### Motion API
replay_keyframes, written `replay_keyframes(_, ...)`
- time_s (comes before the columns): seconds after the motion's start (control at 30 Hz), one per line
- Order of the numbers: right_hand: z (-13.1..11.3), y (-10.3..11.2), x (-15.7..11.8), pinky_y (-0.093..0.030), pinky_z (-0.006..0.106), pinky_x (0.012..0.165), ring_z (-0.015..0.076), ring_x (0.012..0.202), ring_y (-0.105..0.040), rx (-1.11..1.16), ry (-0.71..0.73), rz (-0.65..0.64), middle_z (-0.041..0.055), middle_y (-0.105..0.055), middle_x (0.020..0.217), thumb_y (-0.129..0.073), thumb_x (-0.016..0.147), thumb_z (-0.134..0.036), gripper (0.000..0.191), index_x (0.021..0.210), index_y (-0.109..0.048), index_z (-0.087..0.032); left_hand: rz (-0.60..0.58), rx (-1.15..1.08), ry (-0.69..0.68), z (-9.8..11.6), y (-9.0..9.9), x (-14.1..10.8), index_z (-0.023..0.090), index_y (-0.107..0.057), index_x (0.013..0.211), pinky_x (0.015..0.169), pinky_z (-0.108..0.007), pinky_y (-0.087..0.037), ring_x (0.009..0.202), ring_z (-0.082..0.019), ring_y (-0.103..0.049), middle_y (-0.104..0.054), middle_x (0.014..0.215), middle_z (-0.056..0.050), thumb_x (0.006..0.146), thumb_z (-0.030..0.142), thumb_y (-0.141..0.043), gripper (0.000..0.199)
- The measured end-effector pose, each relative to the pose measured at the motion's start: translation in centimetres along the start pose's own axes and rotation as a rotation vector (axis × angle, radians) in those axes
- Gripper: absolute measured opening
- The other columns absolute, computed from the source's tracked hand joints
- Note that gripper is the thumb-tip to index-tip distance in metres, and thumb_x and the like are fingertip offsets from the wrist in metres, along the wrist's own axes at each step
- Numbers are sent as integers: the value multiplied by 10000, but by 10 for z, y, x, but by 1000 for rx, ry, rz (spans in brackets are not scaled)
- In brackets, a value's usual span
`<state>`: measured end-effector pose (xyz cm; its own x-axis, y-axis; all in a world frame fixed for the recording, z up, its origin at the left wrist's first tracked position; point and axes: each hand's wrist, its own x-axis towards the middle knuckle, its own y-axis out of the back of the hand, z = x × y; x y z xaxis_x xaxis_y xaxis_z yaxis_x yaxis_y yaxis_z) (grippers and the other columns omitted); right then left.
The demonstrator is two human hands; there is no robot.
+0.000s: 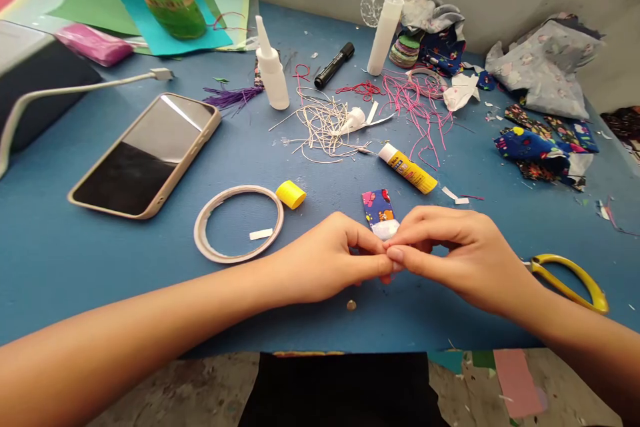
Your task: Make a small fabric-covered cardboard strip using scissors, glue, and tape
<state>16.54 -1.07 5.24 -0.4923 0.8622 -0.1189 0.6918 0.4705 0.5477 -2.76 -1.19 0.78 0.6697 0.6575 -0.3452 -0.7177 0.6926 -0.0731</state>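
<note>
My left hand and my right hand meet fingertip to fingertip near the front of the blue table. Both are closed in a pinch, and what lies between the fingertips is too small or hidden to name. Just beyond the fingertips lies a small blue patterned fabric piece with a white part at its near end. To the left are a yellow cap and a ring of tape with a white strip inside. An uncapped glue stick lies farther back.
Yellow-handled scissors lie beside my right wrist. A phone is at the left. Behind are a white squeeze bottle, a black marker, tangled cream string, pink string and fabric scraps.
</note>
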Motion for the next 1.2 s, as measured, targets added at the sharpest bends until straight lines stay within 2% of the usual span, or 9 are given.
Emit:
replay_keyframes(0.1, 0, -1, -1, -457, 229, 574, 114, 647, -604, 2, 5, 7, -4, -688, 703, -690, 837, -283, 151, 709, -752, -233, 5, -17, 2, 0, 0, -1, 119, -713, 747, 577, -199, -424, 643, -109, -491, -573, 658, 16, 819, 390, -672, 283)
replay_keyframes(0.3, 2, -1, -2, -460, 207, 603, 102, 673, -596, 164, -95, -7, -18, -682, 735, -709, 832, -316, 159, 701, -733, -230, 8, -7, -17, 0, -1, -1, 127, -731, 802, 561, -208, -401, 617, -100, -452, -553, 672, 18, 831, 387, -649, 274)
replay_keyframes(0.47, 5, -1, -2, -434, 144, 559, 56, 626, -539, 275, -124, 29, -56, -655, 741, -765, 770, -237, 58, 720, -736, -239, 13, -4, -24, 1, -3, -1, 125, -714, 746, 552, -219, -357, 611, -96, -436, -554, 662, 18, 844, 398, -643, 299)
replay_keyframes(0.67, 6, -3, -1, -421, 134, 526, 39, 577, -516, 356, -154, 51, -70, -645, 737, -771, 753, -195, 66, 740, -716, -229, 10, -17, -58, 0, -7, -2, 129, -703, 735, 559, -208, -369, 630, -92, -444, -564, 662, 25, 860, 373, -641, 281)
replay_keyframes(0.8, 6, -2, -2, -432, 151, 531, 53, 604, -533, 315, -124, 38, -49, -653, 755, -745, 794, -255, 58, 752, -722, -222, -20, -41, -47, 0, -8, -3, 136, -681, 717, 547, -194, -421, 613, -87, -462, -566, 687, 22, 884, 384, -617, 306)
replay_keyframes(0.97, 9, 2, -3, -445, 177, 546, 57, 584, -525, 322, -119, 4, -26, -650, 742, -695, 855, -355, 176, 758, -744, -216, -56, -93, 7, -1, -11, -3, 122, -701, 752, 535, -216, -479, 590, -100, -487, -572, 700, -2, 862, 438, -638, 341)
replay_keyframes(1.07, 12, 4, -5, -470, 189, 577, 70, 601, -545, 367, -130, -7, -20, -630, 704, -634, 896, -430, 247, 834, -771, -234, -52, -117, 17, -1, -11, -3, 118, -714, 763, 534, -210, -479, 602, -103, -497, -582, 716, -10, 851, 456, -651, 355)
replay_keyframes(1.2, 15, 3, -10, -471, 191, 550, 69, 601, -559, 408, -201, 6, -9, -685, 808, -740, 807, -398, 159, 868, -779, -257, -36, -130, 15, -2, -11, -3, 122, -720, 772, 533, -206, -484, 603, -104, -511, -599, 723, -12, 846, 456, -656, 348)
